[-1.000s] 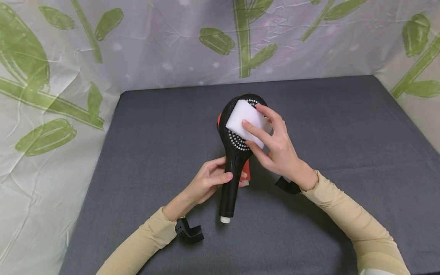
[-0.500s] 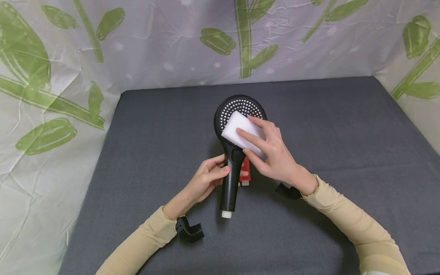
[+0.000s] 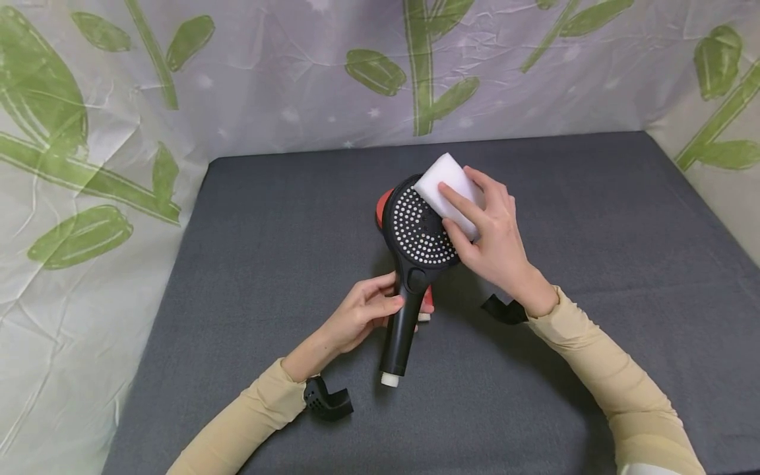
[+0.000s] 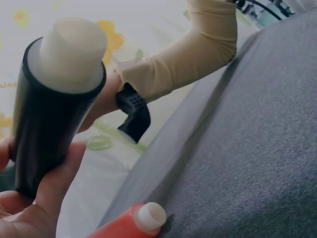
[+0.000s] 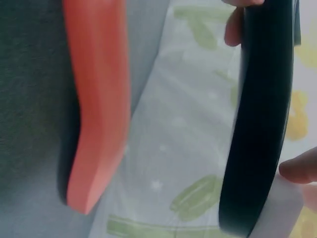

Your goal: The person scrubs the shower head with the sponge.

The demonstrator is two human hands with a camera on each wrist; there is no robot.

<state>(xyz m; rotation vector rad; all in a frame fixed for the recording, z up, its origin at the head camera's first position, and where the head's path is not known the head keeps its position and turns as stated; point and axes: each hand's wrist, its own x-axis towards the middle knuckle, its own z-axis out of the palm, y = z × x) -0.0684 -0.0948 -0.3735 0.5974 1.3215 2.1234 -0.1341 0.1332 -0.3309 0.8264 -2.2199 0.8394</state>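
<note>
My left hand (image 3: 362, 310) grips the handle of a black shower head (image 3: 410, 264), whose face with white nozzles tilts up toward the head camera. A whitish threaded end (image 4: 74, 52) sticks out of the handle's bottom. In my right hand (image 3: 493, 231) a white sponge (image 3: 448, 188) is pinched between thumb and fingers, lying against the upper right of the nozzle face and covering part of it. Beneath, a red shower head (image 5: 101, 99) lies on the table, mostly hidden in the head view by the black one; its white end (image 4: 152, 216) shows in the left wrist view.
A dark grey cloth (image 3: 285, 231) covers the table. Pale curtains (image 3: 297, 79) with green leaf prints hang behind and at both sides. Black wrist mounts (image 3: 328, 401) sit on both forearms.
The sponge slid down the nozzle face, then up and right to its upper right edge. The black shower head tilted and shifted slightly right, and the left hand kept its grip.
</note>
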